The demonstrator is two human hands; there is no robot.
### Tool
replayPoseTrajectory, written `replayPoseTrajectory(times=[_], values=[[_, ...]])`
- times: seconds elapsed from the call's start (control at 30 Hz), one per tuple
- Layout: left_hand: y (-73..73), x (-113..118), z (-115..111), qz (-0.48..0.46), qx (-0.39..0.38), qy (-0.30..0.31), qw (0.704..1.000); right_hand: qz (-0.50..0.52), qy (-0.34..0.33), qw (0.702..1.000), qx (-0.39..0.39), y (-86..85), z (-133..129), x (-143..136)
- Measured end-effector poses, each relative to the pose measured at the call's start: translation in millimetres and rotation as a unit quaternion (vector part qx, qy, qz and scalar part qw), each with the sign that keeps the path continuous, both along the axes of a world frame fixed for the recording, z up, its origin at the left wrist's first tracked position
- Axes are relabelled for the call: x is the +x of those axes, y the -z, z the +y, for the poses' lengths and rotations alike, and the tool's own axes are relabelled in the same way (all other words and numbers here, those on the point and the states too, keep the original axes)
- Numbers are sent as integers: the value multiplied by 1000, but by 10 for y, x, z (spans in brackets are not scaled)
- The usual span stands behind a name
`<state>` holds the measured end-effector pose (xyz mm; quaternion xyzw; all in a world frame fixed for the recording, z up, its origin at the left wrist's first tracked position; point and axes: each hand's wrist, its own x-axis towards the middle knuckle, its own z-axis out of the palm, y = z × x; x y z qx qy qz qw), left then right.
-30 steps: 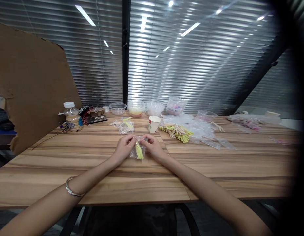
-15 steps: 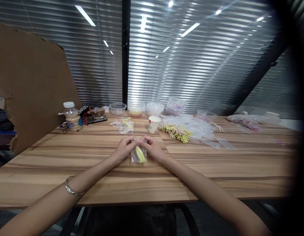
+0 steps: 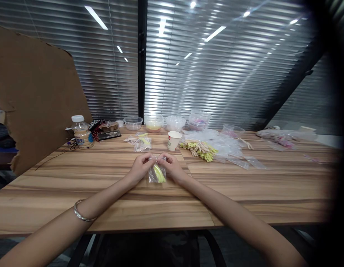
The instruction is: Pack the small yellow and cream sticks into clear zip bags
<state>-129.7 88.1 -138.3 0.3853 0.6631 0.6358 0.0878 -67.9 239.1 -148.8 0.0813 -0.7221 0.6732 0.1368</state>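
Observation:
Both hands meet over the near middle of the wooden table [image 3: 111,207]. Between them is a small clear plastic bag [image 3: 152,178] with yellow-green strips [image 3: 160,174] inside. My left hand [image 3: 141,165] pinches the bag's top edge on the left, and my right hand [image 3: 171,167] pinches it on the right. The fingertips nearly touch. A white paper cup [image 3: 174,141] stands just beyond my right hand. To its right lies a pile of yellow-green and beige strips [image 3: 201,150]. Past my left hand are small bags with similar strips [image 3: 143,142].
Clear empty-looking bags [image 3: 229,146] spread right of the strips. Plastic bowls [image 3: 154,124] line the back edge by the blinds. A white-capped jar [image 3: 82,133] and a black flat box [image 3: 109,135] stand at left, beside a cardboard panel [image 3: 35,92]. Pinkish bags [image 3: 280,138] lie far right.
Almost nothing differs. Both hands keep their pinch on the top of the bag, with only a very slight shift of the fingers and bag.

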Motion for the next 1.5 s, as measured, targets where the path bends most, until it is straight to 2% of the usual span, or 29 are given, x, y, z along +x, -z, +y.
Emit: replayPoseTrajectory(times=[0.2,0.4,0.77,0.9,1.1,1.2,1.37,1.5], values=[[-35,25,12,-46,32,-54,997,10,10,997,-79,-17,3,-18],[-54,22,-1,-47,62,-60,995,46,56,996,-51,-33,40,-20],[21,-41,6,-6,60,-116,991,64,68,995,-32,-20,40,-34],[38,-49,18,-23,64,-108,992,61,86,994,-17,-23,54,-45],[55,-59,61,-116,49,-49,991,57,115,992,-1,-30,96,-60],[72,-69,70,-119,40,-30,992,55,119,991,-2,-21,110,-75],[85,-86,67,-119,57,-46,990,28,70,996,-38,16,74,-102],[93,-102,62,-153,82,-56,983,7,5,1000,-19,22,8,-76]])
